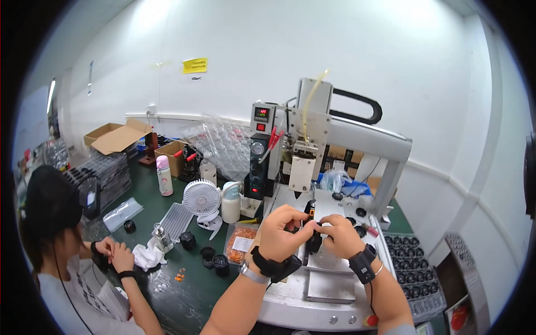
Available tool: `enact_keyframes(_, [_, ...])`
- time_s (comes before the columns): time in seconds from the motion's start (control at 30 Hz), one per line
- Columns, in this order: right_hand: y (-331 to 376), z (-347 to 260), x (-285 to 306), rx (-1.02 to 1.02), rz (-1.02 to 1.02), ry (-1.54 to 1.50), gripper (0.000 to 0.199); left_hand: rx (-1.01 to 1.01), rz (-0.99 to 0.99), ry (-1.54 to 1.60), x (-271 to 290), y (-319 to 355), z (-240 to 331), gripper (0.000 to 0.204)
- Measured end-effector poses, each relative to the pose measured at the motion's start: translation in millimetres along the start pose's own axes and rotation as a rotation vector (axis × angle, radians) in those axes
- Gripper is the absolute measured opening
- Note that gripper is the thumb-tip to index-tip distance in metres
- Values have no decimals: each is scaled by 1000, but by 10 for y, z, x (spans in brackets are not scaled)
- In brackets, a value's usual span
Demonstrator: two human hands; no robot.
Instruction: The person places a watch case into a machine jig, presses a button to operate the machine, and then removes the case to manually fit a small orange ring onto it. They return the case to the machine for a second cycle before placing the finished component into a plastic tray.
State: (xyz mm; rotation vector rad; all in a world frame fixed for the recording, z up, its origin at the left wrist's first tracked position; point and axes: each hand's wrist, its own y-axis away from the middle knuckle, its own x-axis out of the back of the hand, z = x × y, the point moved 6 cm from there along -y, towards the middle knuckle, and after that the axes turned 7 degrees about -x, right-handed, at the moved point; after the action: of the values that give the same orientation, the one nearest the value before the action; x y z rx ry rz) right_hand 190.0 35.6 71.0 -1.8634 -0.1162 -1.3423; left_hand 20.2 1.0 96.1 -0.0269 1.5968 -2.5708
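Pinching one small black part (314, 241) between both hands (310, 234), we risked dropping it onto the machine bed (329, 285) if either grip loosened.

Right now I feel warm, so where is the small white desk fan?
In the head view, the white fan stands on the green table, left of the left hand, between a pink bottle and a white bottle.

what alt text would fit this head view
Both hands, left hand and right hand, hold a small black part over the white machine's plate. A white fan stands on the green table; a co-worker sits at left.
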Motion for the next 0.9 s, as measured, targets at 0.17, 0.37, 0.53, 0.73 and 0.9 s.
enact_keyframes(0.17, [-22,45,26,-51,-156,33,40,88,65,40,31,109,-334,12])
enact_keyframes(0.37, [190,152,751,-24,-28,-218,73,260,311,159,245,338,-176,6])
enact_keyframes(0.53, [1546,-317,2133,-360,70,-381,50,11,-56,-471,1107,592,706,12])
enact_keyframes(0.73, [4459,248,1915,-1355,218,337,56,373,-333,-1115,2156,1713,414,18])
enact_keyframes(0.9, [5059,266,886,-1487,-384,598,64,703,-687,-1260,2403,2554,-136,28])
